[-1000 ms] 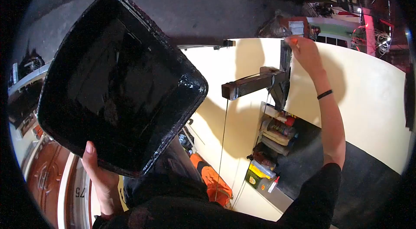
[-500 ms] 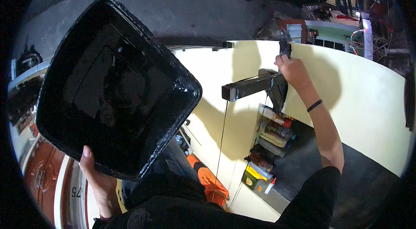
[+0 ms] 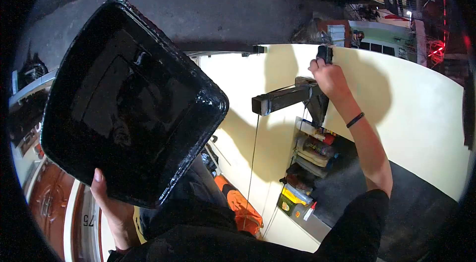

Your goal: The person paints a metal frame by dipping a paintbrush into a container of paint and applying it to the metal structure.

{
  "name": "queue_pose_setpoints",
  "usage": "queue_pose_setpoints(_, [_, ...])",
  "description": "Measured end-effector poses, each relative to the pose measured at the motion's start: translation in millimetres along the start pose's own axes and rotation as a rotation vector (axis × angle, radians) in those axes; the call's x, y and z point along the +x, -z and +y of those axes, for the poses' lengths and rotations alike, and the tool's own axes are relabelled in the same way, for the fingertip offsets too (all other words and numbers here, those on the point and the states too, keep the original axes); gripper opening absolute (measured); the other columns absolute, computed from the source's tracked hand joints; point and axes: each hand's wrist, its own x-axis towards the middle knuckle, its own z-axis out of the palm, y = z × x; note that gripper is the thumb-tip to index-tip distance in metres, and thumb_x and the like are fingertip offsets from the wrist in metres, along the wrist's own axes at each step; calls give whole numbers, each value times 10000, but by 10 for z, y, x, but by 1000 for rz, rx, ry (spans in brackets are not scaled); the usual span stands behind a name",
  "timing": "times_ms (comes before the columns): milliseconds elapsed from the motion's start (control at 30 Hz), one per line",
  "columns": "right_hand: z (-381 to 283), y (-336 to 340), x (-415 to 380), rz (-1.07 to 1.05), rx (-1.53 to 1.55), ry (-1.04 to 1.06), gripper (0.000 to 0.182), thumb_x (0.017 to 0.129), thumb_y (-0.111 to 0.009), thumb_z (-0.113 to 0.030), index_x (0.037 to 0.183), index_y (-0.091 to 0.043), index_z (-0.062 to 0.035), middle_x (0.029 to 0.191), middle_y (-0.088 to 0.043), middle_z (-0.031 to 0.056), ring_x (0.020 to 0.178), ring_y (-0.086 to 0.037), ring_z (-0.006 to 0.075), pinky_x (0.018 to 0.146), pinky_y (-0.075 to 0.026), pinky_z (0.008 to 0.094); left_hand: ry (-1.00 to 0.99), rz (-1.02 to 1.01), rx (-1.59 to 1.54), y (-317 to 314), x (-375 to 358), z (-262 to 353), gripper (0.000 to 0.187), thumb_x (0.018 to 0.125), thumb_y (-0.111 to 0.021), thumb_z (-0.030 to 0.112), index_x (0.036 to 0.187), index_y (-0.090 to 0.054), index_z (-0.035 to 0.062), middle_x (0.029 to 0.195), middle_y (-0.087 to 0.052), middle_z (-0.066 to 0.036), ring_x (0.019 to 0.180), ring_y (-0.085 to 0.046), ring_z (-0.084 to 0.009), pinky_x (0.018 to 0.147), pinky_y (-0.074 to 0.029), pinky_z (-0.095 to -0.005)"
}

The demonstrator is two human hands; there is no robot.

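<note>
A black, rounded-corner plastic tub point(image 3: 124, 93) with a wet, shiny inside fills the left of the view, tilted towards me. My left hand point(image 3: 111, 207) grips its lower rim, thumb over the edge. My right hand point(image 3: 329, 78), a dark band on its wrist, reaches to the top of a cream panel point(image 3: 406, 98). Its fingers are bent and closed against a dark upright piece point(image 3: 325, 54) at the panel's edge; whether they hold anything else is hidden. Just below and left, a dark square-section bar point(image 3: 280, 99) juts out from a bracket point(image 3: 316, 103).
Bottles and packets point(image 3: 297, 195) stand on a shelf beside a dark flat surface point(image 3: 347, 187). An orange bag point(image 3: 240, 207) hangs below the panel. Grey pavement point(image 3: 223, 9) runs behind, and a brown door point(image 3: 49, 197) is at lower left.
The tub has shifted very slightly left and down. My right hand has moved a little down and left along the dark upright piece, its fingers still bent.
</note>
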Motion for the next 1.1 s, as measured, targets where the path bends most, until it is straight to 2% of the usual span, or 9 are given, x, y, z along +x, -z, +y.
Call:
queue_pose_setpoints(133, [-12, 162, -38, -222, 38, -31, 107, 979, -580, -172, 979, -635, -80, 777, -647, 114, 691, -705, 274, 604, -563, 388, 14, -11, 70, 131, 31, 25, 695, 953, -558, 513, 1448, -480, 31, 1442, -530, -190, 1361, -488, -344, 1139, -364, -500])
queue_pose_setpoints(200, [28, 318, -27, -70, 348, -77, 173, 960, -576, -191, 878, -636, -51, 762, -658, 157, 724, -706, 341, 655, -584, 461, 24, -92, 82, 139, 56, -9, 694, 952, -562, 513, 1443, -486, 30, 1434, -537, -185, 1358, -492, -335, 1136, -367, -497])
queue_pose_setpoints(333, [452, 249, 145, -12, 289, -167, 260, 997, -574, -257, 855, -671, -63, 800, -690, 176, 764, -694, 383, 706, -573, 482, 3, 32, 46, 90, 48, -25, 686, 944, -574, 508, 1421, -506, 20, 1401, -562, -166, 1316, -523, -308, 1118, -381, -479])
queue_pose_setpoints(433, [525, 276, 115, 62, 463, -256, 255, 1006, -563, -278, 902, -685, -80, 843, -703, 165, 804, -697, 377, 726, -571, 478, 16, 48, 121, 12, 37, 35, 681, 943, -573, 507, 1412, -517, 17, 1389, -569, -157, 1308, -523, -296, 1119, -377, -468])
queue_pose_setpoints(500, [414, 268, -25, 105, 484, -101, 258, 995, -603, -271, 1000, -716, -39, 907, -718, 184, 836, -691, 377, 764, -545, 463, 26, 57, 152, -29, 41, 32, 681, 943, -571, 509, 1410, -520, 17, 1387, -569, -155, 1311, -517, -293, 1121, -374, -465])
queue_pose_setpoints(600, [245, 261, -166, -211, 477, -235, 242, 995, -602, -249, 1005, -724, -41, 918, -720, 179, 831, -688, 374, 773, -543, 452, 48, 57, 123, -26, 57, 10, 700, 937, -574, 523, 1414, -519, 14, 1395, -560, -157, 1332, -497, -296, 1129, -363, -470])
queue_pose_setpoints(767, [198, 453, -102, -75, 651, -298, 232, 998, -616, -240, 972, -720, -35, 707, -662, 180, 672, -650, 363, 657, -508, 455, 86, -72, 13, 32, 83, -1, 632, 984, -523, 482, 1415, -525, 20, 1405, -559, -150, 1339, -499, -290, 1124, -377, -463])
queue_pose_setpoints(1000, [419, 374, -57, -116, 508, -313, 339, 993, -587, -326, 828, -692, -49, 749, -667, 211, 750, -651, 426, 696, -511, 512, 34, -80, 33, 77, 114, -53, 623, 1013, -484, 478, 1475, -443, 62, 1474, -483, -148, 1300, -539, -335, 1117, -399, -493])
queue_pose_setpoints(1100, [329, 320, -75, -151, 524, -207, 347, 992, -581, -340, 837, -683, -47, 765, -673, 205, 761, -661, 409, 703, -522, 503, -97, -104, 521, 108, 74, -1, 608, 1012, -473, 530, 1488, -421, 154, 1493, -450, -148, 1343, -498, -341, 1151, -374, -504])
